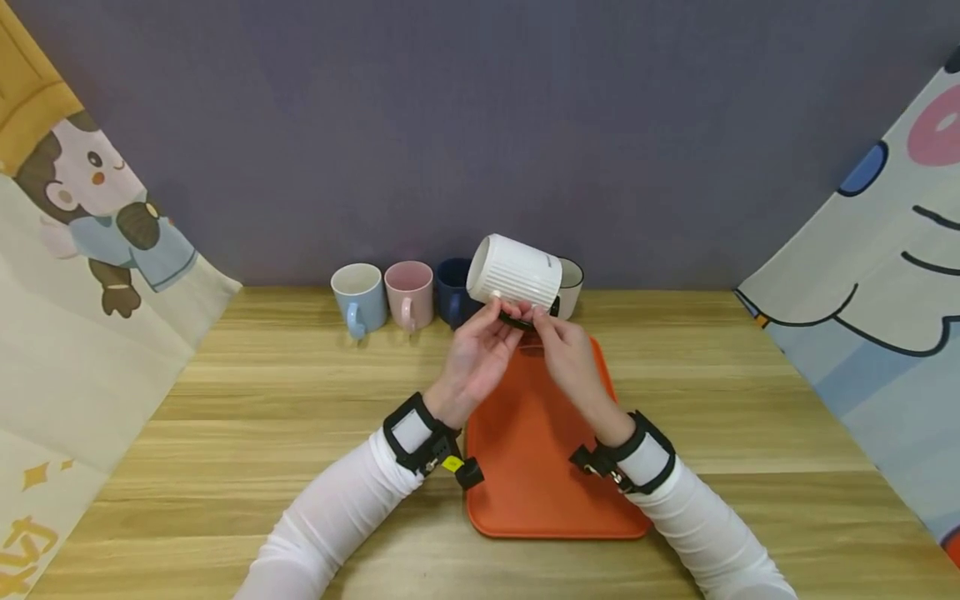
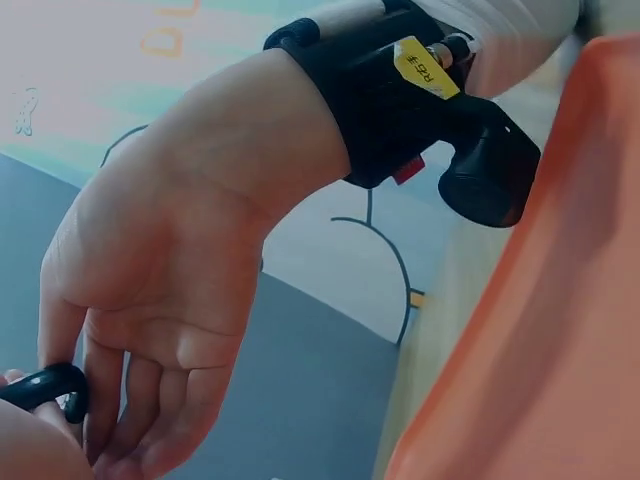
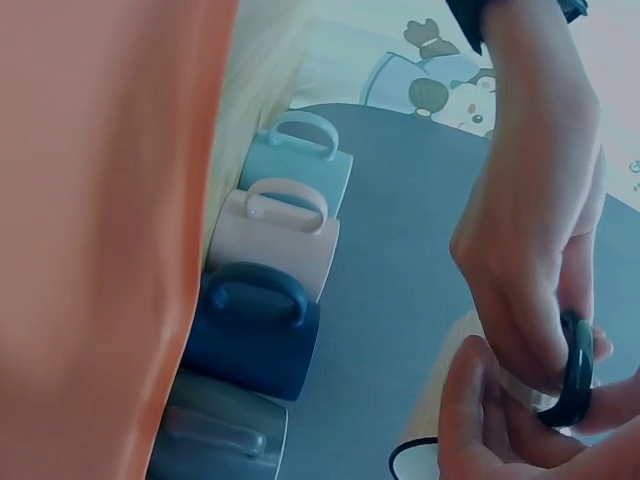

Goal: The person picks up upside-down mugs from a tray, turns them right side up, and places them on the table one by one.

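A white ribbed mug [image 1: 517,271] with a black handle is held tilted on its side above the tray's far end. My left hand [image 1: 474,358] pinches the handle near one end, palm turned up. At the handle's other side, my right hand [image 1: 566,354] pinches it between thumb and finger. Both hands nearly meet at the black handle [image 3: 576,375], which also shows in the right wrist view. Part of the handle is covered by fingers. Below the hands lies an orange tray [image 1: 540,467].
Along the back wall stand a light blue mug [image 1: 360,292], a pink mug [image 1: 410,287], a navy mug [image 1: 452,287] and a cream mug with a dark rim [image 1: 572,283]. A greyish mug [image 3: 220,425] shows beside the navy one in the right wrist view.
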Tool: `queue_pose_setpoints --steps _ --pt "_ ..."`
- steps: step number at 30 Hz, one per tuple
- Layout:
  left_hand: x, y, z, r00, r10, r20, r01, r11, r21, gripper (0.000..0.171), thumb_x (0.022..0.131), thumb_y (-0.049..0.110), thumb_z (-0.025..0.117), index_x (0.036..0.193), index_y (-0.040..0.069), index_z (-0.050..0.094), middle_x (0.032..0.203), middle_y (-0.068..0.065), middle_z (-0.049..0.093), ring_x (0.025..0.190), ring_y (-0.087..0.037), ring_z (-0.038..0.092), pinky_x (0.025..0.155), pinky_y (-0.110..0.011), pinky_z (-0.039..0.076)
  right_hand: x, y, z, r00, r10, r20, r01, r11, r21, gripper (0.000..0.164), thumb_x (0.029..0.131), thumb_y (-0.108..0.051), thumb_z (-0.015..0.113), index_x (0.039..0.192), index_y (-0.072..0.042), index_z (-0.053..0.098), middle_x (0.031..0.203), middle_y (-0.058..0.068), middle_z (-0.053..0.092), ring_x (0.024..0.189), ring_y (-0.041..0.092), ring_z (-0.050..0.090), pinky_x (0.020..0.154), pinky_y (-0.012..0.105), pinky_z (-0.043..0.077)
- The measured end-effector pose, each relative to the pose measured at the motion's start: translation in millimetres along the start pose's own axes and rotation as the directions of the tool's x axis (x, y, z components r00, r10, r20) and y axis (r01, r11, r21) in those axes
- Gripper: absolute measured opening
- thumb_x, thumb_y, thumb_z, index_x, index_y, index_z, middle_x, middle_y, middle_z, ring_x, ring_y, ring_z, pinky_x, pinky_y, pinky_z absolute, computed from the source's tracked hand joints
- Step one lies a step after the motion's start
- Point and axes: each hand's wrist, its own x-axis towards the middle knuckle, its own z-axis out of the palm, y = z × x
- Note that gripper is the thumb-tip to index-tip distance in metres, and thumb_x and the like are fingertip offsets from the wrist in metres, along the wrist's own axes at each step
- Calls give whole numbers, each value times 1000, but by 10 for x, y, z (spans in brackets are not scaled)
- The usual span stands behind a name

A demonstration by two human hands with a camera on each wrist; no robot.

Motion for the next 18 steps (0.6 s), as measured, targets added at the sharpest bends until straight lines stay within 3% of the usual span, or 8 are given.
queue_pose_setpoints --steps 7,14,18 --pt "-2 -2 -14 999 36 -26 -30 979 202 30 101 10 41 83 7 64 87 -4 66 90 -15 64 89 -24 50 37 -3 -29 998 59 19 -61 992 108 42 102 -24 42 109 11 64 96 24 67 73 19 68 77 44 56" --pt "-43 -28 6 985 112 -134 -56 929 366 20 97 3 49 88 2 67 86 -4 67 87 -15 64 84 -25 52 92 21 -64 998 56 -4 -54 985 161 36 100 -19 47 114 11 62 89 17 69 66 6 65 68 25 56" --pt "-46 -38 30 972 171 -162 -83 892 443 17 95 2 51 98 -10 64 84 -3 68 86 -14 64 86 -28 51 97 21 -71 997 71 12 -72 984 162 38 100 -20 48 117 11 60 98 23 68 68 4 65 70 25 56"
